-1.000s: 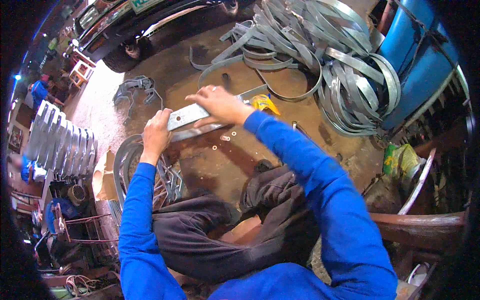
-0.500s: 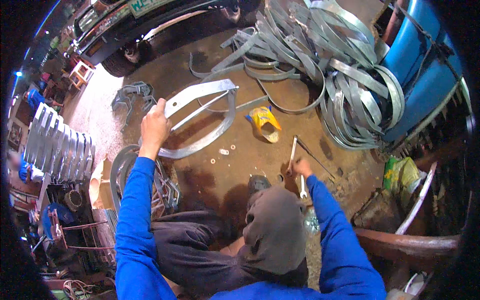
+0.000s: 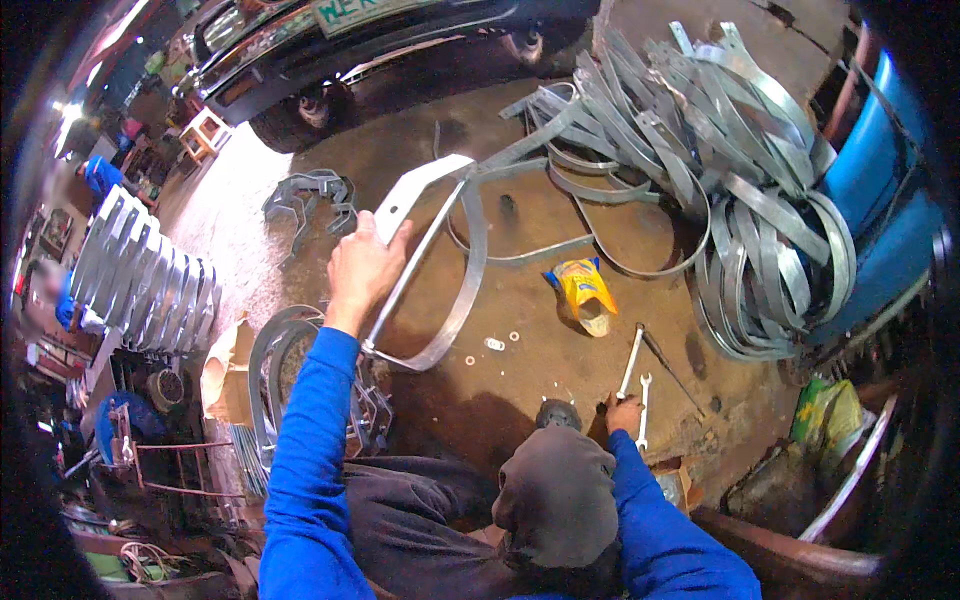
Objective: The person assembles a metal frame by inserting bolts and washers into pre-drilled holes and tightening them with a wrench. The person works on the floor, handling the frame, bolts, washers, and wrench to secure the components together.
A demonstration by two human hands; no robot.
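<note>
My left hand (image 3: 362, 272) is closed round a flat arm of a metal bracket (image 3: 477, 262), a bare grey piece with a long curved strip and a straight rod across it. The bracket is held tilted above the floor, left of centre. Low on the right, my right hand (image 3: 625, 413) reaches to the floor, its curled fingers at the lower end of a wrench (image 3: 631, 362). A second wrench (image 3: 644, 408) lies just right of that hand. Beside them rests a thin dark rod-like tool (image 3: 672, 372). Part of the right-hand fingers is hidden.
A yellow bag (image 3: 582, 290) and several washers (image 3: 494, 343) lie on the floor ahead. Curved metal strips (image 3: 770, 240) are heaped at the right, near a blue surface (image 3: 885, 190). Angular brackets (image 3: 310, 200) lie left, below a parked vehicle (image 3: 370, 60). My knee (image 3: 558, 495) is in front.
The view has shifted. The bracket in my left hand has turned, its rod now steeper. My right hand has slid nearer to me along the wrench, showing more of the second wrench.
</note>
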